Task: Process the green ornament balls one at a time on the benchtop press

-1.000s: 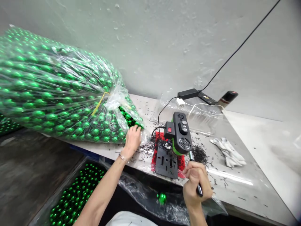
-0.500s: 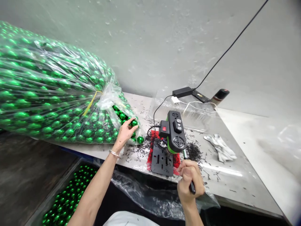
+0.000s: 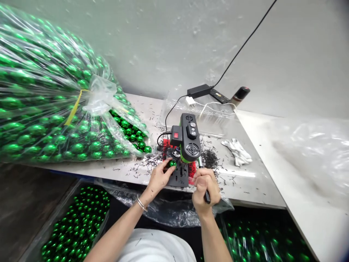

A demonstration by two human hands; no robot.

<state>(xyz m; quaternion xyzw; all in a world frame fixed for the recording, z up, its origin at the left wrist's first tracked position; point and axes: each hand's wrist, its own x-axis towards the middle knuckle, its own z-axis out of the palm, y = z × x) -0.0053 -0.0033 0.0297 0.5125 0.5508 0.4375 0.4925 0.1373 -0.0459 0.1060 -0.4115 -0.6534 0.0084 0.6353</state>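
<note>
Our left fingers [image 3: 167,168] pinch a small green ball [image 3: 172,163] and hold it on the black plate [image 3: 180,175] of the little drill machine [image 3: 188,142]. We cannot see the drill tip; the machine's head hides it. Our right hand [image 3: 205,189] is a closed fist around the black lever handle [image 3: 207,196], so most of the handle is hidden. Both our arms reach up from the bottom edge, and our left wrist wears a bracelet. A big clear bag [image 3: 54,98], full of green balls, lies on the table [image 3: 253,189]; its left side is cut off. A bin [image 3: 73,225] below holds more.
</note>
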